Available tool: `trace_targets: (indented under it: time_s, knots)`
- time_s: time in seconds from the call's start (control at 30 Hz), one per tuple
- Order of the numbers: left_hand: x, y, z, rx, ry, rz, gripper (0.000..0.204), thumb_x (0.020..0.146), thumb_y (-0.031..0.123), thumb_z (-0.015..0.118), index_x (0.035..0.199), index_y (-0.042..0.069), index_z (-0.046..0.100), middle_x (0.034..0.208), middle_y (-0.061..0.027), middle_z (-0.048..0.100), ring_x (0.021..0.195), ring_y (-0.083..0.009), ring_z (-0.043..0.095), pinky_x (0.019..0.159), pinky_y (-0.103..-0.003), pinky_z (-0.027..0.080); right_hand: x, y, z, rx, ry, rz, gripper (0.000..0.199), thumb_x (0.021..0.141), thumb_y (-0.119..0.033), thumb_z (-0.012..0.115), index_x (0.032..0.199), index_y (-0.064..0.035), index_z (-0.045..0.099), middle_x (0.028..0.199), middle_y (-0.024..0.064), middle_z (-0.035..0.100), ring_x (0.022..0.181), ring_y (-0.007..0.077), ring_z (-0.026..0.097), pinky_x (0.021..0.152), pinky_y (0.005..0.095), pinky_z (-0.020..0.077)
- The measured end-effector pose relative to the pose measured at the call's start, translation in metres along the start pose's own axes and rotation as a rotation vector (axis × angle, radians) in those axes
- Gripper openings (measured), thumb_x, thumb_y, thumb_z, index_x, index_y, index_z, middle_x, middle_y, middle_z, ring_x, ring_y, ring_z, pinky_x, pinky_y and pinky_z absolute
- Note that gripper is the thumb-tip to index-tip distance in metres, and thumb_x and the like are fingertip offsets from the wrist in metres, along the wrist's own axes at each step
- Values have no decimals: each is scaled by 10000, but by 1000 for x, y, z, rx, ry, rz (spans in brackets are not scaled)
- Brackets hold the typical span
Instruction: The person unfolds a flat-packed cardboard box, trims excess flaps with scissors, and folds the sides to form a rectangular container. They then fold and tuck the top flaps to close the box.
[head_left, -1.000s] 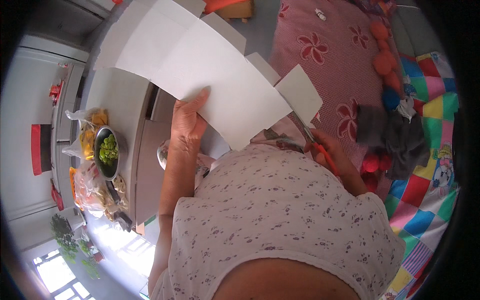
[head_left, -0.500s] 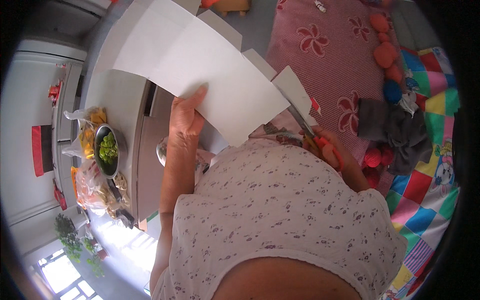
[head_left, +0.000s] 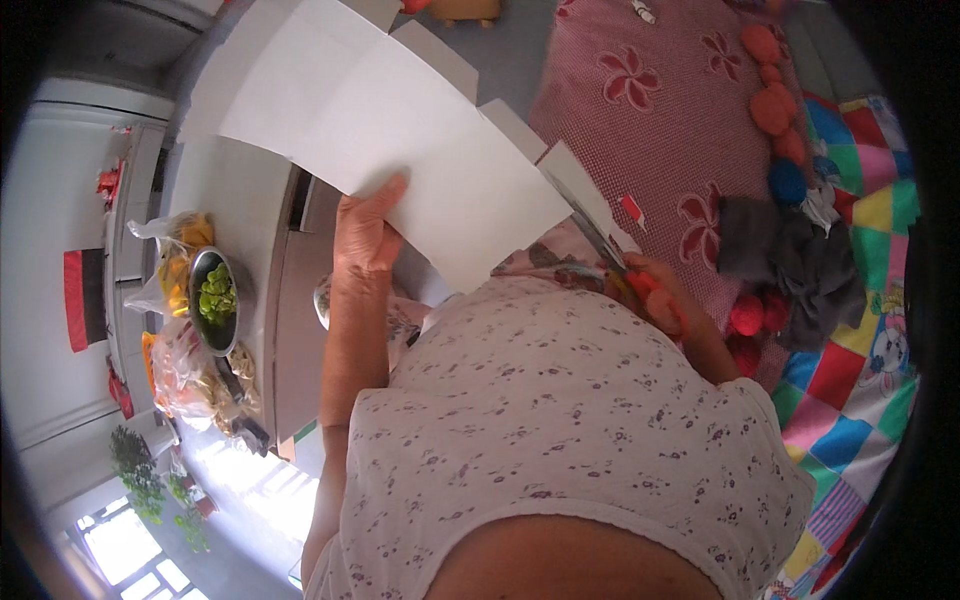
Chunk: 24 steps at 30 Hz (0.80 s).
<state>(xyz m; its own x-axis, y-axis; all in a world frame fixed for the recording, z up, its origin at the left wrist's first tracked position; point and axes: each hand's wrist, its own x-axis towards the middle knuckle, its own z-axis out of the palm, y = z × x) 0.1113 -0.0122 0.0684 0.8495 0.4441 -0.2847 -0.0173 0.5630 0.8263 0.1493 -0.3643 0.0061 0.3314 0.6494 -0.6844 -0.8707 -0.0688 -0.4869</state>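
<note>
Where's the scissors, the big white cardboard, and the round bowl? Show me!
Scissors [head_left: 604, 247]: head view, on the metal blades.
White cardboard [head_left: 400, 120]: head view, middle of its broad flat panel.
Bowl [head_left: 218, 339]: head view, on its bare inner wall.

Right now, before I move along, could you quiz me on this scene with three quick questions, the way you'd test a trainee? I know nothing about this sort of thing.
1. Multiple choice: what does the right hand hold?
a) a spoon
b) a pair of scissors
c) a houseplant

2. True or false: the left hand grips the white cardboard.

3. Short answer: what colour are the leafy greens' neighbours aside, the leaves in the round bowl?

Key:
1. b
2. True
3. Green
</note>
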Motion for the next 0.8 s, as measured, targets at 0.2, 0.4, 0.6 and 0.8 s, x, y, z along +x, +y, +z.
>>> trace_targets:
  time_s: [0.2, 0.4, 0.6, 0.8]
  knots:
    - [0, -1, 2, -46, 33, 5, 315, 774, -77, 583, 1080, -10, 547, 1046, -115, 588, 959, -229, 574, 872, -356, 465, -17, -3, 34, -503, -69, -617, 838, 741, -640, 564, 1189, 59, 446, 900, 48, 566, 762, 97, 518, 667, 223, 436]
    - [1, -4, 0, -11, 34, 0, 346, 774, -82, 587, 1100, 25, 549, 1077, -115, 581, 995, -238, 563, 883, -369, 460, -18, -12, 37, -698, 9, -586, 882, 714, -674, 566, 1214, 42, 440, 856, 29, 521, 718, 80, 466, 627, 214, 385]
    - [-3, -2, 3, -27, 2, 13, 370, 768, -82, 593, 1118, 26, 536, 1078, -117, 578, 997, -247, 557, 885, -372, 456, -15, -9, 41, -496, 142, -445, 879, 715, -707, 526, 1185, 34, 481, 776, 7, 495, 660, 81, 447, 574, 214, 362]
    - [-5, -1, 5, 0, 15, 31, 329, 780, -75, 580, 1098, -11, 528, 1057, -109, 580, 971, -229, 565, 886, -359, 451, -14, -10, 33, -742, -20, -711, 921, 690, -737, 514, 1187, 37, 481, 771, 10, 494, 651, 77, 446, 561, 208, 353]
